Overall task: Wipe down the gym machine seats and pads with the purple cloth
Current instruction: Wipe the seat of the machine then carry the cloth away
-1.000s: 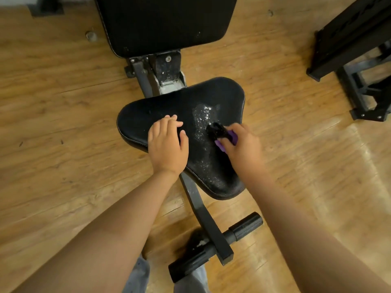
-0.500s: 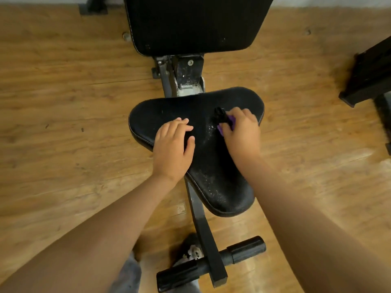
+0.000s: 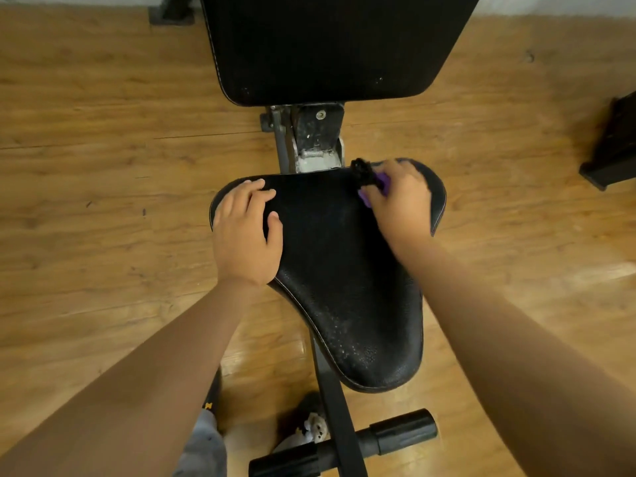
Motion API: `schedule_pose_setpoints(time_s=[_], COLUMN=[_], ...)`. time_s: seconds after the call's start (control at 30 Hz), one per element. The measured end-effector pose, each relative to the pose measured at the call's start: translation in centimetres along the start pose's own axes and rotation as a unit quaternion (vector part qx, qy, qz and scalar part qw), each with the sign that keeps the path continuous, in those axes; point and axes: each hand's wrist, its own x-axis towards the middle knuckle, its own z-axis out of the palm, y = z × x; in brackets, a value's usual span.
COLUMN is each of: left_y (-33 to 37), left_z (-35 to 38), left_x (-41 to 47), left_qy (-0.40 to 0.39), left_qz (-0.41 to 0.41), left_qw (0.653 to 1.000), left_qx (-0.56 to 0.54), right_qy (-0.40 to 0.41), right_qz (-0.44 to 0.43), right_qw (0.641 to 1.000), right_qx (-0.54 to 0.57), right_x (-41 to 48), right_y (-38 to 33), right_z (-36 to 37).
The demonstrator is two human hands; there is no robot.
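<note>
The right hand (image 3: pixel 399 197) is clenched around the purple cloth (image 3: pixel 381 183), which shows only as a small bunch poking out between the thumb and the curled fingers (image 3: pixel 395 168). The cloth is pressed against the far right corner of the black seat (image 3: pixel 344 277). Just beyond those fingertips a black lump (image 3: pixel 361 170) sticks out at the seat's far edge; it is not clear whether it belongs to the cloth.

The left hand (image 3: pixel 246 232) lies flat on the seat's far left corner, its fingers (image 3: pixel 254 187) released and lightly spread, the thumb pointing toward the right hand, holding nothing. The two hands are well apart, with bare seat between them. On the near part of the seat, back toward the wrists, the leather shows fine pale speckles.

Past both sets of fingertips stands a metal bracket (image 3: pixel 316 139), and beyond it the black back pad (image 3: pixel 327 46). Near the elbows a black foam roller (image 3: pixel 402 430) crosses the frame low over the wooden floor (image 3: pixel 103 166). Far to the right of the right fingers stands a dark stand (image 3: pixel 616 142).
</note>
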Motion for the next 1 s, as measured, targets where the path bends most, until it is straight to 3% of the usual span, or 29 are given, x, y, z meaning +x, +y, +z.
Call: schedule_pose_setpoints(time_s=[0.1, 0.2, 0.37, 0.47, 0.6, 0.7, 0.9, 1.0], left_y=[0.1, 0.1, -0.1, -0.1, -0.1, -0.2, -0.3, -0.3], left_z=[-0.3, -0.3, -0.1, -0.1, -0.2, 0.0, 0.0, 0.1], left_x=[0.1, 0.2, 0.3, 0.3, 0.2, 0.1, 0.0, 0.1], left_qy=[-0.009, -0.01, -0.007, -0.005, -0.005, 0.0, 0.006, 0.005], left_qz=[0.01, 0.015, 0.012, 0.013, 0.016, 0.017, 0.016, 0.015], left_qw=[1.0, 1.0, 1.0, 1.0, 1.0, 1.0, 1.0, 1.0], left_qx=[0.0, -0.001, -0.002, -0.005, -0.002, -0.006, -0.006, -0.008], right_qy=[-0.058, -0.114, -0.013, 0.004, -0.081, -0.114, -0.014, 0.005], right_qz=[-0.11, -0.175, -0.026, 0.012, -0.121, -0.178, -0.006, 0.014], right_qw=[0.991, 0.976, 1.0, 1.0, 0.987, 0.976, 1.0, 1.0], right_qx=[0.047, 0.065, 0.009, -0.002, 0.06, 0.06, 0.011, 0.01], right_x=[-5.4, -6.9, 0.6, -0.6, -8.1, -8.0, 0.5, 0.1], right_y=[-4.1, -3.6, 2.9, 1.6, -3.7, -2.6, 4.7, 3.7], right_z=[1.6, 1.2, -1.0, -0.4, 0.8, 0.3, -2.2, -1.8])
